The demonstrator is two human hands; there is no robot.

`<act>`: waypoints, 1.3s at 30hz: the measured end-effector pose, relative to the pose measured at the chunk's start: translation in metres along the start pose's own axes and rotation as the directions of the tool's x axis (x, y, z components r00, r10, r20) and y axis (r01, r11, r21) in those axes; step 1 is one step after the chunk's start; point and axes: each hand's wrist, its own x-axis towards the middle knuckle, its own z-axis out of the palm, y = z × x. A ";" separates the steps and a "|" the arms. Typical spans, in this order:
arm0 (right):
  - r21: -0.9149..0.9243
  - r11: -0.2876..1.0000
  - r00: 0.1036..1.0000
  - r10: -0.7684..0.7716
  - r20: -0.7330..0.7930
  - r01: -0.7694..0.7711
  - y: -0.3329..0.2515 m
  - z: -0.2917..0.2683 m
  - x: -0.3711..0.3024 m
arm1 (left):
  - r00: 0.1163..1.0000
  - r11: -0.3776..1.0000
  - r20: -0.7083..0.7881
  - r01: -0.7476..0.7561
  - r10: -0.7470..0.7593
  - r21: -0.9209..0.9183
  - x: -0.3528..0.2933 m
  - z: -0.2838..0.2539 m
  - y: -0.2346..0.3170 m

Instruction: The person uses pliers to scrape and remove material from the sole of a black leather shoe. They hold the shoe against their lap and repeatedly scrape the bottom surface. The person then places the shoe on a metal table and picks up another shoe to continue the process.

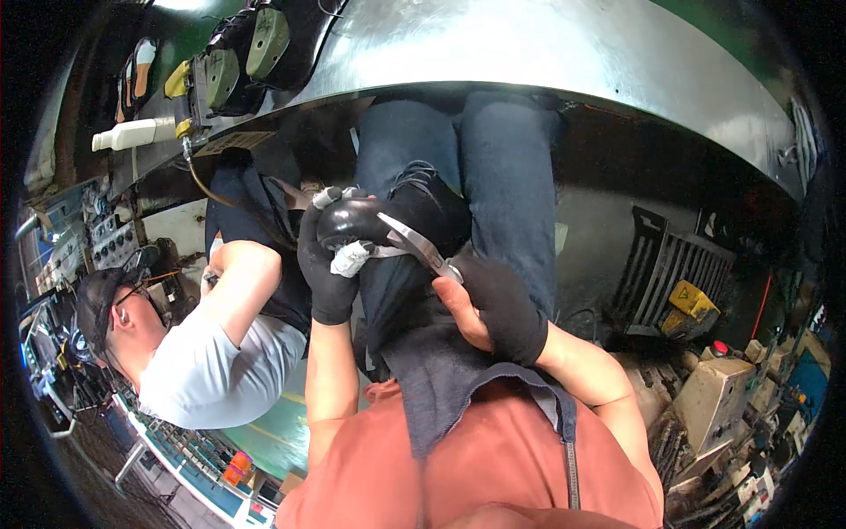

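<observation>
A black shoe point(351, 220) with a glossy rounded toe and laces rests over my thighs, its toe toward me on the left. My left hand point(328, 280), in a black glove with white wrapping on the fingertips, is closed around the toe end. In my right hand point(500, 310), gloved in black with the thumb bare, is a pair of metal pincers point(418, 243). Their curved jaws lie beside the shoe's toe, close to the left fingers. Whether the jaws grip the shoe's edge I cannot tell. My palm hides most of the handles.
A metal worktable point(564, 44) curves across the far side. At its left are dark shoes with green soles point(268, 42), a white bottle point(132, 135) and a yellow-headed tool point(179, 81) on a hose. A co-worker point(220, 353) sits at left. A yellow pedal point(692, 304) is at right.
</observation>
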 end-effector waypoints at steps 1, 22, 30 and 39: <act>0.000 1.000 1.000 0.004 -0.024 -0.004 0.001 0.003 0.003 | 1.000 1.000 -0.005 0.011 -0.011 -0.010 0.004 0.002 -0.002; -0.055 0.997 0.965 -0.065 -0.252 0.053 0.013 0.037 0.037 | 0.999 0.999 -0.008 0.035 -0.036 -0.040 0.031 -0.017 -0.010; -0.042 0.995 0.988 0.089 -0.126 -0.095 -0.003 -0.012 0.043 | 0.999 0.996 -0.051 -0.021 0.017 -0.088 0.026 -0.020 -0.017; -0.935 0.181 0.814 -0.460 -0.355 -0.306 0.034 -0.158 0.131 | 1.000 1.000 0.017 -0.004 0.003 0.022 0.020 -0.010 -0.007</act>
